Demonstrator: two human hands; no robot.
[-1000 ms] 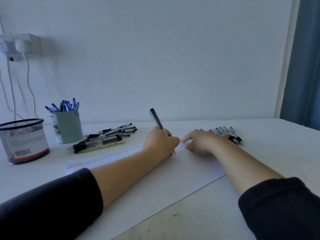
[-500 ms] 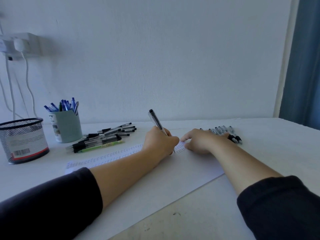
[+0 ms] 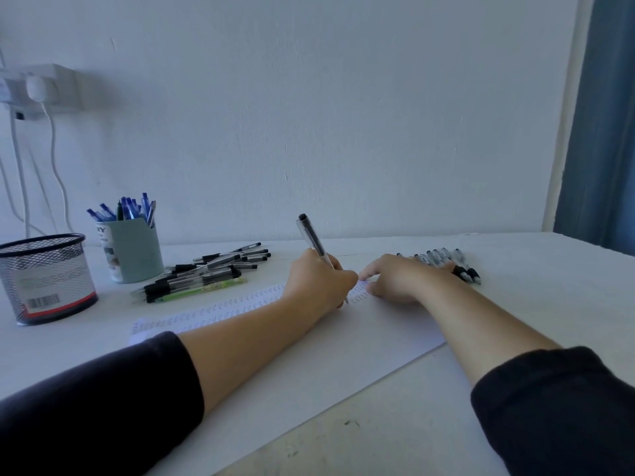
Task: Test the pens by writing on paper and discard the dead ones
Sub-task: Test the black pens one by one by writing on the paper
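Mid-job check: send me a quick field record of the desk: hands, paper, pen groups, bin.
left hand: grips pen, tip on paper
right hand: fingers rest on paper
paper: rows of small marks along far edge
pen pile: left of paper
pen row: behind right hand
cup: holds blue pens
mesh bin: far left, contents unclear

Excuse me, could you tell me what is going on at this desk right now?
A person is testing pens. The left hand grips a black pen with its tip down on the paper, at the end of rows of small marks. The right hand rests on the sheet. A pile of pens lies by the pen cup, a wire basket stands at far left, and another row of pens lies behind the right hand.
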